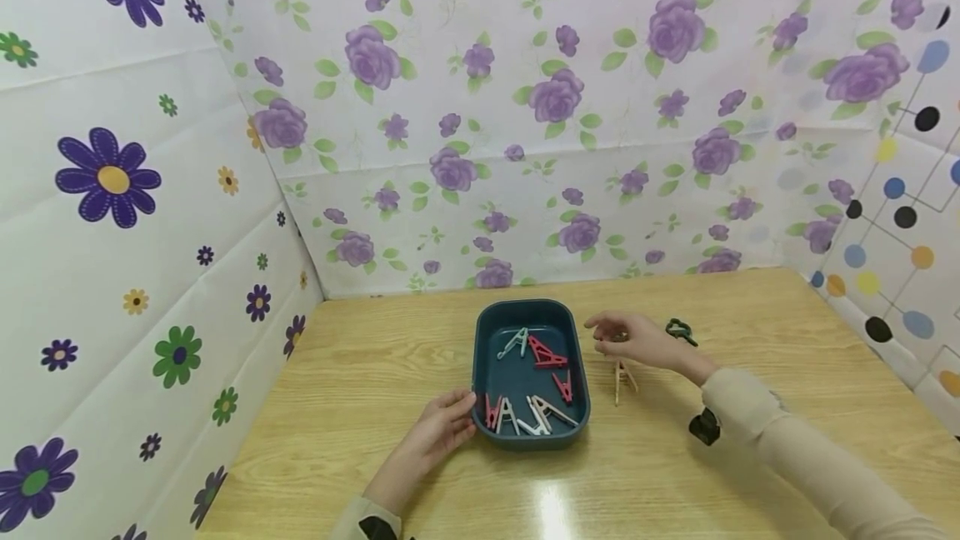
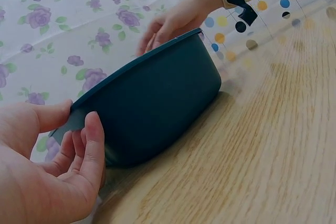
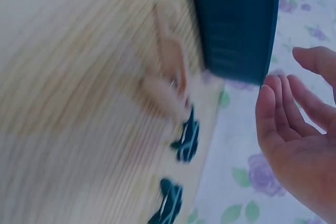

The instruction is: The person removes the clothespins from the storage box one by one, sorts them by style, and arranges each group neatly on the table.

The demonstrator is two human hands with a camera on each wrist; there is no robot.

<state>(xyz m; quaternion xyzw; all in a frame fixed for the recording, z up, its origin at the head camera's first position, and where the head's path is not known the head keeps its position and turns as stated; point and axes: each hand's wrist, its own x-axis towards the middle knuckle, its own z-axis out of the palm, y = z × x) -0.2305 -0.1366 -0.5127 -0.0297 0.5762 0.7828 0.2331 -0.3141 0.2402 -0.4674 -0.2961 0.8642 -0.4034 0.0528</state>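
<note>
A dark teal plastic basin (image 1: 532, 442) sits on the table with several clothespins in it, among them a mint clothespin (image 1: 514, 343), a red clothespin (image 1: 548, 353) and a pale pink clothespin (image 1: 506, 417). My left hand (image 1: 441, 426) pinches the basin's left rim, its thumb at the edge and its fingers curled against the outer wall. Just right of the basin hovers my right hand (image 1: 633, 342), fingers loosely bent, with nothing visible in its grasp in the right wrist view. A peach clothespin (image 3: 173, 61) lies on the table below it.
Two dark green clips lie beyond the peach clothespin; one green clip (image 1: 680, 330) shows right of my right wrist. The wooden table (image 1: 375, 357) meets a flower-print cloth (image 1: 420, 148) at the back, with patterned cloths on both sides.
</note>
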